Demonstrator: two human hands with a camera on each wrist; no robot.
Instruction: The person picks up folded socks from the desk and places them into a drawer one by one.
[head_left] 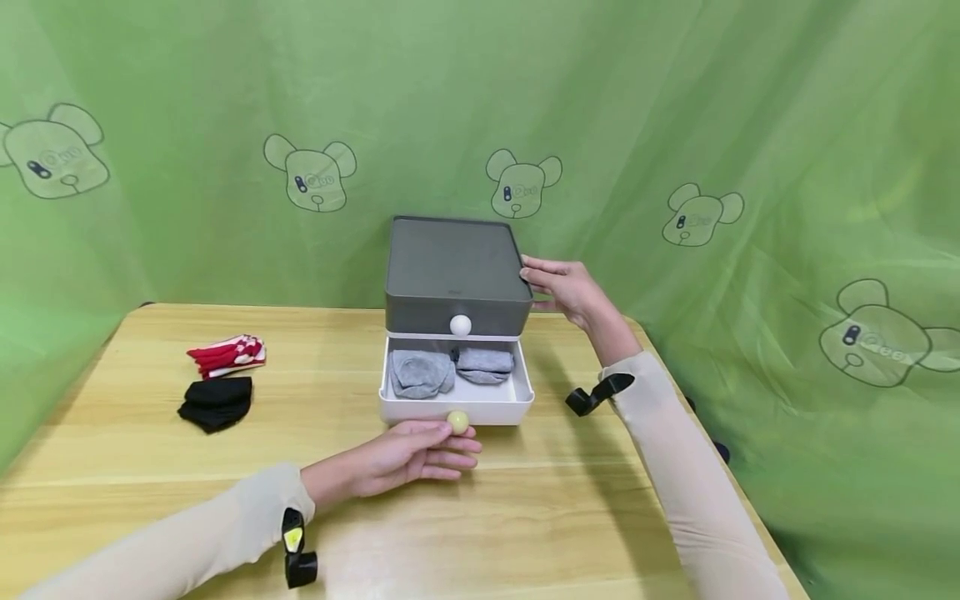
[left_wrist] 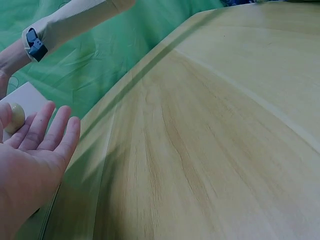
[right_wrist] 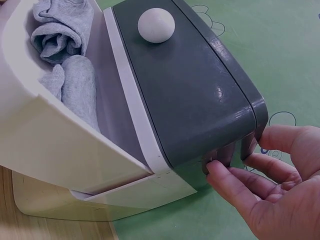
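Observation:
A two-tier storage box has a dark grey top unit [head_left: 457,258] and a white lower drawer [head_left: 456,412] pulled out. Two rolled grey socks [head_left: 422,375] [right_wrist: 80,85] lie side by side in that drawer. My left hand [head_left: 401,458] is at the drawer's front, with the pale yellow knob [head_left: 458,422] between its thumb and index finger; the other fingers extend below it. My right hand [head_left: 562,287] grips the right side of the grey unit, its fingertips at a side opening and the top edge [right_wrist: 280,175].
On the table's left lie a red and white folded cloth item [head_left: 227,356] and a black folded one [head_left: 216,403]. The grey unit's front bears a white knob [head_left: 461,325]. A green curtain [head_left: 450,100] hangs behind the wooden table [head_left: 315,358].

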